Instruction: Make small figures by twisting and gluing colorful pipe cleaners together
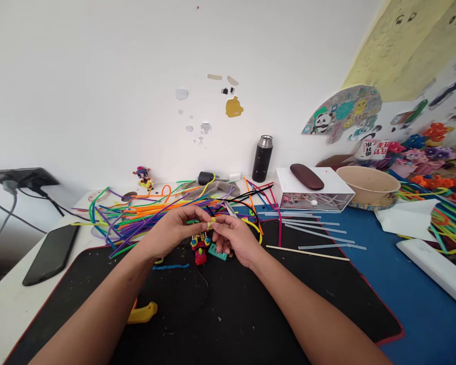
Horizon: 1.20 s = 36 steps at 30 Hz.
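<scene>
My left hand (175, 227) and my right hand (233, 237) meet over the black mat (220, 304), fingertips pinched together on a small yellow pipe-cleaner piece (211, 222). A yellow pipe cleaner (254, 227) curls out beside my right hand. Just under my hands lies a small red, yellow and blue pipe-cleaner figure (200, 247) and a little green piece (217, 251). A blue strand (171, 266) lies on the mat near my left wrist.
A heap of coloured pipe cleaners (144, 213) spreads behind my hands. A phone (51, 253) lies at left, a black flask (262, 158) and white box (313, 192) at back, a bowl (367, 183) right. Clear sticks (315, 230) and a yellow-handled tool (141, 313) lie nearby.
</scene>
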Available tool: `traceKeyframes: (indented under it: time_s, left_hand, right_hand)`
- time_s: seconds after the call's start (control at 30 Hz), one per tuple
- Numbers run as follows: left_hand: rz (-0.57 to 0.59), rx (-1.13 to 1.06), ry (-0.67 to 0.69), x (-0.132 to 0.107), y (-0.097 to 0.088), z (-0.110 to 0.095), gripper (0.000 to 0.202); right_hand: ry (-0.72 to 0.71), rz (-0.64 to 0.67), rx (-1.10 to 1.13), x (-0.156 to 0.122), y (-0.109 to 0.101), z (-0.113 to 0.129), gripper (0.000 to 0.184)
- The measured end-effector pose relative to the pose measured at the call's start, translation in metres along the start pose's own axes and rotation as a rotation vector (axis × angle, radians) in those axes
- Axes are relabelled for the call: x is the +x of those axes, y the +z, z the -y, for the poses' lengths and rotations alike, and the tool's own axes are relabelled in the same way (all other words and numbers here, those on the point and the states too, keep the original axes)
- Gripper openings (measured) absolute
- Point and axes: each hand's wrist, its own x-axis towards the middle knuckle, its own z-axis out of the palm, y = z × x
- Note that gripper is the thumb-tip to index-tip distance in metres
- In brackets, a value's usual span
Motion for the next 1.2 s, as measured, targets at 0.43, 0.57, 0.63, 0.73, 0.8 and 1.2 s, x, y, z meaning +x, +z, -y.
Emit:
traceKeyframes:
  time_s: [0.43,0.57,0.63,0.73,0.8,1.2]
  left_hand:
    - [-0.098,0.207,0.042,-0.002,-0.012,-0.007,0.031]
    - [-0.087,0.340,0.058,-0.003,-0.013,-0.007,0.028]
    - [-0.082,0.401,0.059,-0.003,-0.012,-0.009,0.025]
    - [-0.090,0.476,0.063,-0.004,-0.011,-0.012,0.024]
    - [-0.098,0.511,0.065,-0.005,-0.010,-0.014,0.025]
    - [-0.069,0.579,0.016,-0.004,-0.007,-0.012,0.027]
  right_hand:
    - [-0.016,0.017,-0.003,0.001,-0.003,-0.005,0.051]
    - [-0.023,0.033,-0.021,-0.001,-0.001,-0.005,0.049]
    - [-0.030,0.035,-0.023,-0.001,0.000,-0.006,0.049]
    - [-0.034,0.035,-0.026,-0.002,0.001,-0.006,0.049]
    - [-0.031,0.037,-0.032,-0.002,0.002,-0.006,0.050]
    - [-0.042,0.046,-0.058,-0.003,0.001,-0.006,0.049]
